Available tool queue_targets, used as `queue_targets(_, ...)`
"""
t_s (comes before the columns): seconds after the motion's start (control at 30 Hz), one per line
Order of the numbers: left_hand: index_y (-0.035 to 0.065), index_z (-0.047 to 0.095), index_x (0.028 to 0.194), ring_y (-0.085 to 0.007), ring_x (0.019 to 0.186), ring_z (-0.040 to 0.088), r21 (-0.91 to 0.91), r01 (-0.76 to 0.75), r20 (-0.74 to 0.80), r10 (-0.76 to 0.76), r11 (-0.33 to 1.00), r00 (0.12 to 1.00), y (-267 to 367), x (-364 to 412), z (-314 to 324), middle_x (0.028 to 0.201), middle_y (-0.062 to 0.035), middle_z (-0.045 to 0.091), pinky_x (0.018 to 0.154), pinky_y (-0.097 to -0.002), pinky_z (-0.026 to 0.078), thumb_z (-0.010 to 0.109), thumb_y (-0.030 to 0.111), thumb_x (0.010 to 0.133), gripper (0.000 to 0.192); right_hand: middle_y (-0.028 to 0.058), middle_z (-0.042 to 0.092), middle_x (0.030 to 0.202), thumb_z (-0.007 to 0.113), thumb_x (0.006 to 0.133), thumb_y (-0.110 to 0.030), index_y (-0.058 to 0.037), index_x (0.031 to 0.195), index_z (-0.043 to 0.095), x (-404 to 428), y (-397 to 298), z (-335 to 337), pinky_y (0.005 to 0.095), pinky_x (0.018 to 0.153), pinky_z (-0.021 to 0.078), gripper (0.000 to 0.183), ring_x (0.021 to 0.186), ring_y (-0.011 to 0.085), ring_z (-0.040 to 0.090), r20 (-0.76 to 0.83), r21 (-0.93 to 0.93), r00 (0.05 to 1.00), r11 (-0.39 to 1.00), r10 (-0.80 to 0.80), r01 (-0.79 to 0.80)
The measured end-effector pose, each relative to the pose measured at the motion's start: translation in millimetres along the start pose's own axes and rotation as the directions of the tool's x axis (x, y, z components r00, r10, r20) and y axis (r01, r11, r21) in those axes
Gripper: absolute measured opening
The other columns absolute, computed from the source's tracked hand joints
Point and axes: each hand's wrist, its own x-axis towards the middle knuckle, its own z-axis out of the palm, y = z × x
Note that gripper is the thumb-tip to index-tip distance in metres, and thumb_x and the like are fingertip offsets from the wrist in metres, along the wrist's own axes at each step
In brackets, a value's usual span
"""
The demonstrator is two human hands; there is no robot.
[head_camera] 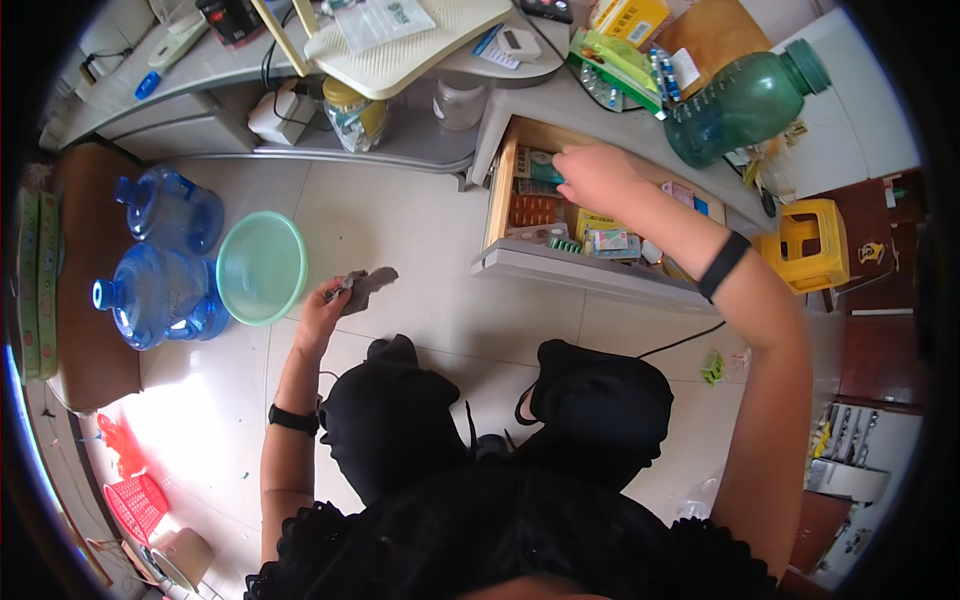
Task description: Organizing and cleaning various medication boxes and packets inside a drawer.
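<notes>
My left hand (327, 306) holds a crumpled grey cloth (366, 291) over the floor, to the right of a light green plastic basin (262, 268). At the upper right, my right hand (596, 176) reaches into a pulled-out drawer (577, 262). Its fingers are bent at a green and white medicine box (536, 163) near the drawer's left back corner; whether they grip it cannot be told. Inside the drawer lie reddish-brown blister packs (532, 211), a yellow packet (595, 223) and several other medicine packs, partly hidden under my forearm.
Blue water jugs (161, 296) stand left of the basin. Above the drawer, a green plastic bottle (739, 105) lies on the desk. A white router (405, 45) sits on the desktop at the top. A yellow plastic stool (817, 244) is at the right, and a black cable (679, 340) runs along the floor.
</notes>
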Motion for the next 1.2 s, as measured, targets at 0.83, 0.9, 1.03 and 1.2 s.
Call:
queue_targets(0.83, 0.0049, 0.046, 0.129, -0.0228, 0.108, 0.054, 0.463, 0.016, 0.021, -0.029, 0.886, 0.999, 61.5, -74.7, 58.1, 0.123, -0.0108, 0.05, 0.097, -0.0359, 0.043, 0.053, 0.023, 0.092, 0.042, 0.0046, 0.063, 0.082, 0.063, 0.081, -0.018, -0.0061, 0.107, 0.063, -702.9, -37.8, 220.1, 0.0271, 0.061, 0.0471, 0.029, 0.068, 0.0132, 0.058, 0.265, 0.614, -0.231, -0.349, 0.936, -0.708)
queue_targets(0.9, 0.0052, 0.046, 0.13, -0.0234, 0.109, 0.054, 0.502, -0.005, 0.021, -0.007, 0.865, 1.0, 70.1, -86.5, 67.3, 0.124, -0.011, 0.05, 0.098, -0.0365, 0.043, 0.052, 0.023, 0.092, 0.042, 0.0051, 0.063, 0.081, 0.065, 0.08, -0.019, -0.0055, 0.106, 0.063, -695.6, -56.6, 246.2, 0.0288, 0.059, 0.0474, 0.03, 0.067, 0.0142, 0.058, 0.439, 0.612, -0.28, -0.512, 0.854, -0.603)
queue_targets(1.03, 0.006, 0.045, 0.131, -0.0245, 0.111, 0.053, 0.577, -0.06, 0.064, 0.028, 0.814, 0.998, 75.6, -96.4, 92.3, 0.127, -0.0115, 0.048, 0.099, -0.0376, 0.042, 0.052, 0.025, 0.093, 0.043, 0.0097, 0.066, 0.09, 0.066, 0.077, -0.022, -0.0053, 0.104, 0.063, -695.5, -88.9, 323.2, 0.0322, 0.069, 0.0503, 0.032, 0.076, 0.0195, 0.063, 0.503, 0.546, -0.242, -0.523, 0.829, -0.655)
queue_targets(1.2, 0.0069, 0.043, 0.133, -0.0259, 0.113, 0.052, 0.743, -0.147, 0.075, 0.136, 0.653, 0.988, 96.2, -129.9, 100.6, 0.13, -0.0122, 0.046, 0.1, -0.039, 0.041, 0.051, 0.026, 0.093, 0.045, 0.0126, 0.067, 0.09, 0.067, 0.077, -0.033, -0.0052, 0.112, 0.058, -632.7, -94.5, 393.4, 0.0369, 0.07, 0.052, 0.045, 0.079, 0.0253, 0.066, 0.64, 0.449, -0.13, -0.505, 0.758, -0.737)
